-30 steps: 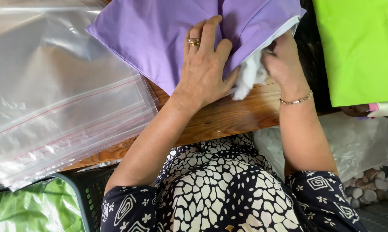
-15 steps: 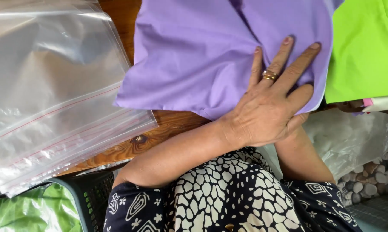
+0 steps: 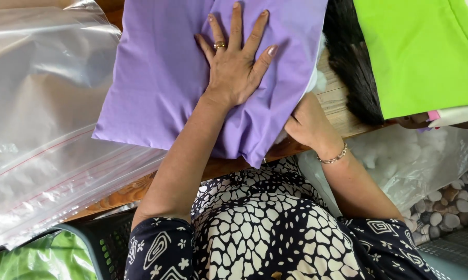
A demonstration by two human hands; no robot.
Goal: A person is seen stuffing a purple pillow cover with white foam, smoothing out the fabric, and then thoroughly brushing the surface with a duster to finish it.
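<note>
The wooden tabletop (image 3: 343, 111) carried the purple cushion cover (image 3: 161, 83), long axis running away from you. Your left hand (image 3: 236, 65) lay flat and open on it; your right hand (image 3: 306, 124) gripped its near right edge, where white stuffing (image 3: 317, 80) showed.

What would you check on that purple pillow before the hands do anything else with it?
1. Left hand flat on the purple pillow: ok.
2. Right hand at the pillow's open edge: ok.
3. White stuffing fully inside: not ok, some shows at the edge.
4. Pillow fully on the table: not ok, a corner overhangs.
5. Opening closed: cannot tell.
</note>
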